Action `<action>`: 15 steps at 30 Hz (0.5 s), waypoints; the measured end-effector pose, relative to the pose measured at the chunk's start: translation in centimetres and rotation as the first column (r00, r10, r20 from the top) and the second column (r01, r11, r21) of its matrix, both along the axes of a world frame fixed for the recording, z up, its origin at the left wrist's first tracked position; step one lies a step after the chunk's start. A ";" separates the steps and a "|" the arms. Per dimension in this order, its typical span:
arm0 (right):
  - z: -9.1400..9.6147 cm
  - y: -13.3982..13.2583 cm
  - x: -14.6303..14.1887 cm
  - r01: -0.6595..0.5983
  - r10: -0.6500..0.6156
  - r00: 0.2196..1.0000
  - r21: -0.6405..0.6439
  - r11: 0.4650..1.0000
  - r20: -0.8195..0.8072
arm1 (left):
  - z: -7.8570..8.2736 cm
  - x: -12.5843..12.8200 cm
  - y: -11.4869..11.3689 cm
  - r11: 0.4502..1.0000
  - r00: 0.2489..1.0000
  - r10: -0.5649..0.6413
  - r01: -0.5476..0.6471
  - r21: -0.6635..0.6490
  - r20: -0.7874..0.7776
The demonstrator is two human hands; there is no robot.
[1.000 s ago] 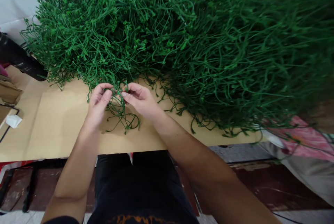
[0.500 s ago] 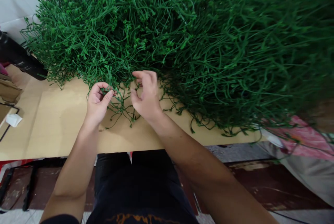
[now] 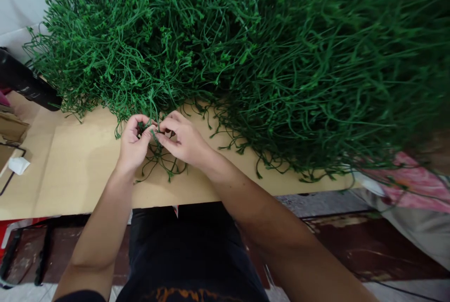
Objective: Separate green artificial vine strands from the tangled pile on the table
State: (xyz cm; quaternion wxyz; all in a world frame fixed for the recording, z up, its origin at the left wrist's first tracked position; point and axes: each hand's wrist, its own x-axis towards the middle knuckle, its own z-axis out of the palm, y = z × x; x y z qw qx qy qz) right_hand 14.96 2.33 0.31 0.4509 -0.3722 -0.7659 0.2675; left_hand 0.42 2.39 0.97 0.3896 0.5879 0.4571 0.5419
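Observation:
Thin green plastic-looking stems, like artificial plant sprigs, hang in a small loose bunch between my hands over the cardboard-coloured table top. My left hand is closed, thumb against forefinger, pinching the stems. From the other side my right hand pinches at the same spot, its fingertips nearly touching the left thumb. What exactly lies between the right fingertips is too small to make out. Just beyond both hands rises a large heap of the same green sprigs.
A second heap of green stems spreads to the right, its loose ends trailing over the table. On the left lie a black bottle and a white scrap. A person's leg and pink patterned cloth are at the right edge.
My right hand has moved left and slightly down, from open beside the bunch to pinching next to my left hand. The left hand keeps its pinch on the stems.

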 end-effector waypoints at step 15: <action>0.9 -2.4 -1.0 -0.373 0.372 0.928 0.051 0.927 0.027 | -1.7 -3.7 3.7 0.913 0.920 0.390 -0.393 0.109 0.044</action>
